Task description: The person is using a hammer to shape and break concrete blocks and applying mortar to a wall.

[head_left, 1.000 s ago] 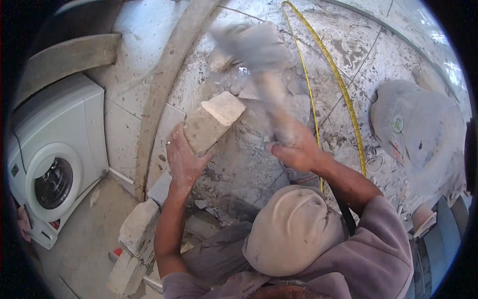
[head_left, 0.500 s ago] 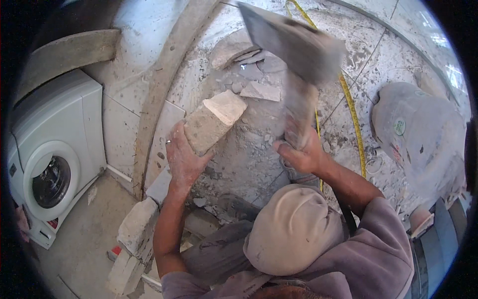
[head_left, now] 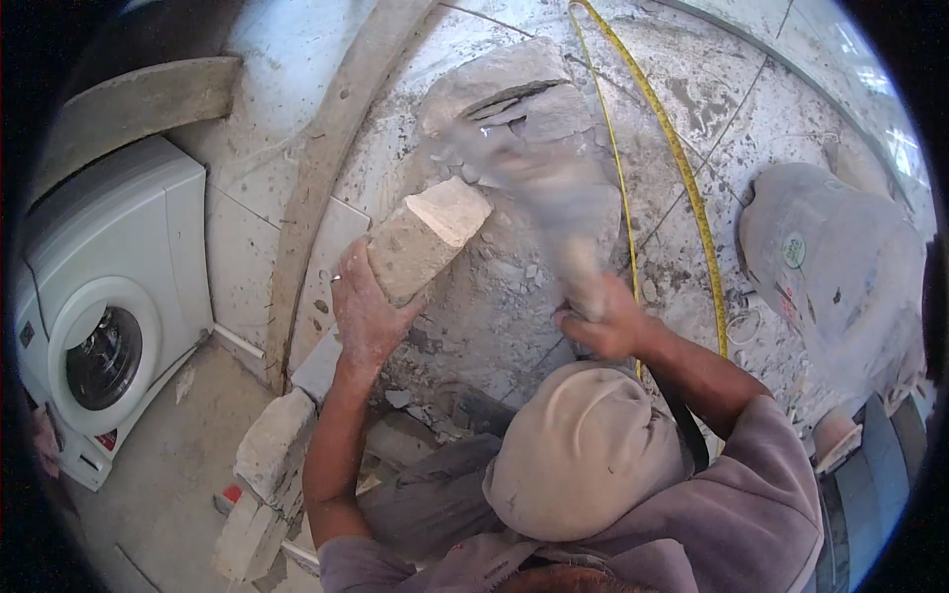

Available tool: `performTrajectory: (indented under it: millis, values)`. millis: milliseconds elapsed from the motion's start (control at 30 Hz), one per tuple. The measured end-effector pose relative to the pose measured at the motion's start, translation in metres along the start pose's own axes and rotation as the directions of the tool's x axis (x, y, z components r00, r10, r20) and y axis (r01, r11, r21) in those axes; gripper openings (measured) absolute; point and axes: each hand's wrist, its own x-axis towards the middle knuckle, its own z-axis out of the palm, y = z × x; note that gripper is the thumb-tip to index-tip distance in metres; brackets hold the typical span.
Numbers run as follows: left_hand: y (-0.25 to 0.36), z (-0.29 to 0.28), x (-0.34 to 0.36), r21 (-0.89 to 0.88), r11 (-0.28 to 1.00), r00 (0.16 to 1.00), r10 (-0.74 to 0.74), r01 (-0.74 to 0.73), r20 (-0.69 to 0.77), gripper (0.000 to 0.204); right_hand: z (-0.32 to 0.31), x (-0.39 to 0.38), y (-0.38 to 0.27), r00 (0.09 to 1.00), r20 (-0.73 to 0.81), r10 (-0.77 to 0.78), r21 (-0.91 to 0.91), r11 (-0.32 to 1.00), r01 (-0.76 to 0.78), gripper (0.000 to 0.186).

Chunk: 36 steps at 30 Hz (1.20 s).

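Note:
My left hand (head_left: pixel 364 301) grips a pale rough block (head_left: pixel 423 247), whose upper end has a lighter face. My right hand (head_left: pixel 606 321) is closed round the wooden handle of a heavy-headed hammer (head_left: pixel 583 277). The hammer is smeared by motion, its head low over broken slabs (head_left: pixel 499 79) just beyond and right of the block. Grey chips and dust (head_left: pixel 494 326) lie between my hands.
A washing machine (head_left: pixel 114 247) stands left, near long boards (head_left: pixel 336 138). A yellow tape measure (head_left: pixel 682 178) lies right of the rubble, beside a dusty grey bag (head_left: pixel 820 257). More chunks (head_left: pixel 272 445) lie lower left. A rounded beige cloth-covered shape (head_left: pixel 583 455) fills the bottom middle.
Half a second ago the hammer head was raised high at the upper right; now it is lower and farther left, over the debris. My left hand and the block have barely moved.

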Motion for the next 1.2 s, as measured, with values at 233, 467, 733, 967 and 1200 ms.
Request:
performTrajectory:
  millis: [233,467,733,967,1200]
  values:
    - [-0.002,0.003,0.0,-0.026,1.0,1.0,-0.016,0.016,-0.002,0.094,-0.012,0.001,0.001,0.939,0.066,0.338,-0.242,0.918,-0.313,0.044]
    - [0.003,0.001,0.002,-0.017,0.998,0.996,-0.06,0.061,0.059,0.093,0.001,0.0,-0.001,0.968,0.158,0.193,-0.286,0.948,-0.142,0.041]
    - [0.001,-0.003,-0.003,-0.004,0.999,0.999,-0.034,0.034,0.001,0.093,-0.003,0.008,0.007,0.962,-0.062,0.266,-0.059,0.961,-0.27,0.029]
    - [-0.004,0.007,0.004,-0.017,0.999,0.998,0.044,-0.044,-0.044,0.093,-0.006,0.027,0.044,0.93,-0.05,0.363,-0.333,0.872,-0.358,0.043]
    - [-0.006,0.0,0.0,-0.032,0.999,0.999,0.025,-0.027,-0.04,0.095,-0.003,0.013,0.018,0.971,-0.134,0.199,-0.169,0.961,-0.22,0.041]
